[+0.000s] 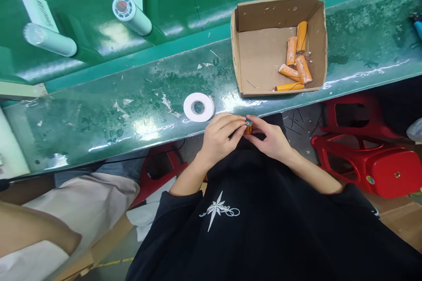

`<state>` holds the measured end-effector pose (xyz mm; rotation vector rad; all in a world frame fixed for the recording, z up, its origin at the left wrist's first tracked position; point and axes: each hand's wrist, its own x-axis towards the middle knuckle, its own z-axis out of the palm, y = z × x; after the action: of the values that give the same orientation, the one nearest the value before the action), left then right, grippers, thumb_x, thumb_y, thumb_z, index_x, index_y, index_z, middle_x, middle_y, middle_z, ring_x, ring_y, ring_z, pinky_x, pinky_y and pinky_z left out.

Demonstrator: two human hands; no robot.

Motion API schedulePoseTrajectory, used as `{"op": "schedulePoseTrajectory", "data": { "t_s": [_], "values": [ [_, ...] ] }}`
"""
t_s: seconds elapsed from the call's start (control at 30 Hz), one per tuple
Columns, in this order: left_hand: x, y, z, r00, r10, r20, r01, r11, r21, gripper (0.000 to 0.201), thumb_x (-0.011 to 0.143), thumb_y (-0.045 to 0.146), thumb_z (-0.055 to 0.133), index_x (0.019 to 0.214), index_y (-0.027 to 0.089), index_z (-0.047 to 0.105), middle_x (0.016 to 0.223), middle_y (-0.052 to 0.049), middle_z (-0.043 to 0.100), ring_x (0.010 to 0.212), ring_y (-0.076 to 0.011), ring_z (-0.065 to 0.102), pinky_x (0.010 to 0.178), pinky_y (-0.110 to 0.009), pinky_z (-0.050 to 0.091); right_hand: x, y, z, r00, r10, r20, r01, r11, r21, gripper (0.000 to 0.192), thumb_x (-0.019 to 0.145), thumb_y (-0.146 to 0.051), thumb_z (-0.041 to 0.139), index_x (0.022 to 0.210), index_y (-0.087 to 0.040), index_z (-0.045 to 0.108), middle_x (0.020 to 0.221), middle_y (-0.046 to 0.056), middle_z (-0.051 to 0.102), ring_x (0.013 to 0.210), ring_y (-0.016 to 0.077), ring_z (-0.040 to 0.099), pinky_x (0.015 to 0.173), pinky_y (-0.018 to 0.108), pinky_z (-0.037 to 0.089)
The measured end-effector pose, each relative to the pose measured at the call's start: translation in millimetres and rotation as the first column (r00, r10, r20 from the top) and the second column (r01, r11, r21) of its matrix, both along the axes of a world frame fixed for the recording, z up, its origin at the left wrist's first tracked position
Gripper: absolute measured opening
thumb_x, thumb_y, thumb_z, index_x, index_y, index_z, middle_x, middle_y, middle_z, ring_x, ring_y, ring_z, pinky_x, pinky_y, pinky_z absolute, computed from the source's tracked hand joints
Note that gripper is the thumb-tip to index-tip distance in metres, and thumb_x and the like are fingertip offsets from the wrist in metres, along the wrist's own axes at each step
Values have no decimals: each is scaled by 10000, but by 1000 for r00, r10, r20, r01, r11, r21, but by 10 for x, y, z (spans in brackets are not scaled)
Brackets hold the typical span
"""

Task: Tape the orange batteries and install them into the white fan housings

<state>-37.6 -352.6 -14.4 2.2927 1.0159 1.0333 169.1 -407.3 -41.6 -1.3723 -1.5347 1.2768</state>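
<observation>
My left hand (220, 134) and my right hand (268, 137) meet just below the near edge of the green bench (108, 116). Together they pinch a small orange cylinder (248, 129) with a teal end cap, fingertips of both hands closed on it. Most of the cylinder is hidden by my fingers. A white roll of tape (198, 106) lies flat on the bench just left of my left hand. An open cardboard box (244, 55) stands on the bench above my right hand, with several orange cylinders (295, 59) lying in its right side.
Two pale cylindrical rollers (132, 14) (49, 39) stick out from the green panel behind the bench. Red plastic stools (369, 158) stand at the right under the bench. Another person's arm (36, 228) and pale clothing show at the lower left.
</observation>
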Motion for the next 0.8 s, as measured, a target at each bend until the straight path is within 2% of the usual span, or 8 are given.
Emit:
{"op": "schedulePoseTrajectory", "data": {
  "t_s": [0.17, 0.3, 0.4, 0.5, 0.57, 0.63, 0.7, 0.8],
  "values": [
    [-50, 5, 90, 964, -115, -241, 147, 982, 119, 175, 1097, 114, 578, 1058, 199, 726, 1062, -68, 804, 898, -193, 714, 772, -343, 557, 55, 50, 61, 959, 218, 179, -219, 976, -11, 435, 994, -240, 707, 1428, -250, 705, 1215, 76, 811, 1002, 254, 807, 937, 400, 672],
    [-123, 53, 199, 834, -318, -452, 367, 930, 22, 237, 1101, 93, 532, 1074, 200, 742, 1009, -59, 782, 881, -195, 672, 760, -341, 524, 99, 93, 55, 892, 421, 164, -395, 902, -172, 203, 957, -173, 703, 1147, -224, 755, 997, 54, 815, 903, 251, 800, 841, 356, 628],
    [-169, 185, 237, 785, -487, -383, 465, 872, -155, 245, 1103, 106, 529, 1110, 196, 757, 1001, -62, 797, 932, -205, 690, 825, -342, 555, 103, 111, -6, 865, 500, -41, -488, 818, -305, 248, 908, -163, 721, 1144, -236, 738, 892, 15, 815, 842, 235, 803, 847, 355, 625],
    [-224, 551, 246, 744, -639, -194, 536, 744, -399, 134, 1090, 214, 647, 1116, 216, 779, 1034, -51, 820, 963, -188, 732, 872, -307, 581, 89, 111, -54, 827, 386, -408, -540, 746, -390, 439, 846, -258, 827, 1265, -244, 699, 1003, 32, 843, 939, 235, 826, 918, 371, 647],
    [-280, 965, 267, 838, -494, -230, 344, 806, -481, 102, 1030, 297, 770, 1117, 253, 801, 1075, -28, 827, 1000, -181, 750, 914, -296, 591, 93, 105, -59, 807, 226, -545, -504, 743, -439, 614, 791, -329, 920, 1337, -240, 654, 1106, 71, 847, 991, 239, 828, 946, 389, 656],
    [-356, 1478, 308, 919, -84, -386, -71, 926, -370, 171, 1026, 361, 779, 1171, 273, 800, 1224, -40, 813, 1159, -218, 726, 1050, -366, 575, 120, 102, -46, 808, 103, -580, -438, 763, -475, 720, 752, -358, 985, 1362, -239, 621, 1143, 99, 845, 1009, 237, 826, 956, 396, 657],
    [-445, 2013, 356, 846, 305, -437, -415, 891, -182, 338, 1088, 375, 675, 1392, 231, 706, 1561, -137, 653, 1481, -329, 536, 1262, -583, 417, 169, 98, -26, 818, 40, -573, -375, 793, -480, 752, 728, -366, 1022, 1348, -240, 615, 1130, 111, 847, 1007, 234, 823, 941, 389, 659],
    [-566, 2670, 401, 729, 523, -442, -611, 788, -74, 537, 1084, 391, 663, 1512, 86, 552, 1758, -310, 335, 1639, -509, 207, 1227, -888, 187, 269, 63, 5, 831, 0, -557, -316, 824, -471, 757, 696, -380, 1053, 1309, -238, 632, 1110, 124, 848, 972, 244, 827, 897, 393, 671]
  ]
}}
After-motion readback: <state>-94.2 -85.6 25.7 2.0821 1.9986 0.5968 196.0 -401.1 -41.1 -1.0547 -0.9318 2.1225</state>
